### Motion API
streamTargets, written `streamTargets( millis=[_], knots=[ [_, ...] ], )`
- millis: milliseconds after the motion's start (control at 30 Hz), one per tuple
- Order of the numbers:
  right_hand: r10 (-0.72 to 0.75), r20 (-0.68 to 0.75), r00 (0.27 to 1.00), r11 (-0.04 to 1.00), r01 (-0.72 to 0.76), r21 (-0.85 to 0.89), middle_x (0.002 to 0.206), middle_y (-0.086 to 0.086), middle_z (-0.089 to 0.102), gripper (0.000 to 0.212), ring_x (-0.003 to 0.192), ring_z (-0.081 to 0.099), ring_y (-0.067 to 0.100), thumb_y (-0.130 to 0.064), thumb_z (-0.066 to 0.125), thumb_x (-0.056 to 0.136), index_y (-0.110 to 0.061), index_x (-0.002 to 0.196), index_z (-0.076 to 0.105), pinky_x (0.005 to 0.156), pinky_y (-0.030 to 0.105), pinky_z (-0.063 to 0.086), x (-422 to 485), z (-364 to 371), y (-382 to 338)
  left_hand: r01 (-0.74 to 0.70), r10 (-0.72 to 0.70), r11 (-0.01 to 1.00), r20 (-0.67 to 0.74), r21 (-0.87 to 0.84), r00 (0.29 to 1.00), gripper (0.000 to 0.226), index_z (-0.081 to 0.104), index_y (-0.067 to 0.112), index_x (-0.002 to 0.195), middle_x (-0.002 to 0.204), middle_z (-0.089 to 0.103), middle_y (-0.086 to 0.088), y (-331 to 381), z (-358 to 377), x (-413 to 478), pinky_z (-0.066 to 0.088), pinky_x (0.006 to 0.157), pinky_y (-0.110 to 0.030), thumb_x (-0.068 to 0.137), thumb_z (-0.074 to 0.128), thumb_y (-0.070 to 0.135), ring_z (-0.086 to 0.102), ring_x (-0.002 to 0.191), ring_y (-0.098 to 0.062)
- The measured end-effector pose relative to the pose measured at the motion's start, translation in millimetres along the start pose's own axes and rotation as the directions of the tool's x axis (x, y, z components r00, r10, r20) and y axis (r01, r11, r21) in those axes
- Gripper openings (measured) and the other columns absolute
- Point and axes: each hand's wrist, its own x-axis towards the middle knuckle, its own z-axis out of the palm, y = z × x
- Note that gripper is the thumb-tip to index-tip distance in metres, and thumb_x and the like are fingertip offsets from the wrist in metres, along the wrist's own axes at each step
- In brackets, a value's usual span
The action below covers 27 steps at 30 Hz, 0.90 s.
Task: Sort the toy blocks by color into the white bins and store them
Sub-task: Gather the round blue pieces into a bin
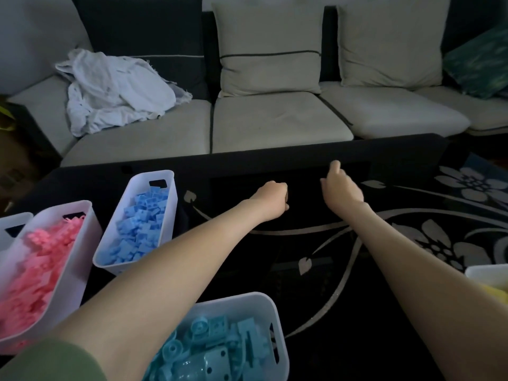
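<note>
Both my bare arms reach forward over the black floral table (357,270). My left hand (270,196) is a closed fist with nothing visible in it. My right hand (341,188) is a little to its right, back toward me, fingers curled away, and no block shows in it. White bins stand on the left: one with pink blocks (41,257), one with blue blocks (137,224), and a near one with teal blocks (220,339) under my left forearm. A bin with yellow blocks (489,281) peeks in at the right edge.
Another white bin (11,226) shows partly at the far left. A sofa (275,119) with cushions runs behind the table, with a crumpled white cloth (115,89) on its left seat. No loose blocks show on the table near my hands.
</note>
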Motion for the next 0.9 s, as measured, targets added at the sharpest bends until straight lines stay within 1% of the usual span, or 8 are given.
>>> streamTargets(
  millis=[67,267,400,467,533,733,833,900],
  knots=[
    [0.100,0.072,0.992,0.992,-0.093,-0.090,0.130,0.020,0.046,0.046,0.117,0.048,0.036,-0.025,0.039,0.100,-0.001,0.137,0.025,0.076,0.040,0.041,9,2,10,-0.015,0.015,1.000,0.035,-0.016,0.999,0.023,0.056,0.002,0.114,0.116,0.055,-0.014,4,0,3,0.046,0.079,-0.029,0.095,0.055,0.014,0.057,0.099,-0.025],
    [0.039,0.179,0.983,0.992,-0.016,-0.125,0.123,0.018,0.050,0.031,0.108,0.054,0.036,-0.022,0.033,0.101,-0.003,0.126,0.035,0.072,0.039,0.039,3,3,4,0.026,-0.024,0.999,0.108,-0.022,0.994,0.024,0.060,-0.001,0.111,0.111,0.063,-0.017,13,-4,4,0.051,0.083,-0.032,0.095,0.055,0.016,0.064,0.097,-0.028],
    [-0.064,0.244,0.968,0.995,0.043,0.089,0.113,0.016,0.053,0.027,0.091,0.059,0.028,-0.015,0.031,0.101,-0.002,0.120,0.045,0.074,0.033,0.045,-35,-23,-20,0.048,-0.041,0.996,0.102,-0.073,0.994,0.023,0.060,0.002,0.111,0.099,0.067,-0.015,21,-25,-27,0.055,0.081,-0.033,0.095,0.055,0.018,0.067,0.086,-0.024],
    [-0.146,0.261,0.954,0.953,0.064,0.296,0.098,0.008,0.054,0.021,0.076,0.056,0.019,-0.018,0.035,0.101,-0.006,0.114,0.047,0.066,0.030,0.045,-59,-43,-42,0.026,-0.019,0.994,0.074,-0.102,0.997,0.020,0.061,0.004,0.109,0.087,0.065,-0.011,22,-42,-54,0.054,0.072,-0.029,0.095,0.056,0.018,0.063,0.074,-0.019],
    [-0.278,0.209,0.938,0.915,0.192,0.354,0.079,0.000,0.054,0.013,0.065,0.052,0.013,-0.024,0.041,0.100,-0.013,0.103,0.045,0.058,0.027,0.041,-92,-65,-62,0.016,-0.011,0.993,0.040,-0.117,0.999,0.017,0.061,0.010,0.105,0.080,0.062,-0.005,20,-59,-92,0.051,0.063,-0.026,0.093,0.058,0.021,0.060,0.067,-0.016],
    [-0.641,0.226,0.734,0.744,0.521,0.418,0.081,-0.010,0.051,0.012,0.070,0.049,0.000,-0.025,0.053,0.094,-0.014,0.097,0.050,0.061,0.013,0.038,-194,-94,-116,0.001,0.000,0.994,0.007,-0.112,1.000,0.007,0.058,0.019,0.089,0.074,0.056,0.008,-17,-68,-222,0.041,0.053,-0.020,0.088,0.063,0.024,0.056,0.060,-0.007],
    [-0.710,0.325,0.624,0.702,0.592,0.397,0.091,-0.006,0.055,0.025,0.074,0.049,0.000,-0.032,0.058,0.090,-0.015,0.108,0.053,0.064,0.012,0.035,-230,-87,-132,0.010,-0.016,0.998,0.100,0.055,0.995,0.015,0.061,0.020,0.103,0.094,0.058,0.005,-46,-47,-266,0.042,0.071,-0.023,0.089,0.061,0.024,0.059,0.087,-0.014],
    [-0.698,0.433,0.570,0.704,0.658,0.270,0.107,-0.004,0.058,0.035,0.091,0.055,0.009,-0.038,0.058,0.089,-0.021,0.119,0.050,0.071,0.019,0.035,-248,-79,-142,-0.003,-0.032,0.974,0.151,0.225,0.988,0.030,0.057,0.027,0.119,0.110,0.058,0.002,-63,-33,-283,0.046,0.083,-0.032,0.089,0.057,0.030,0.055,0.103,-0.018]
  ],
)
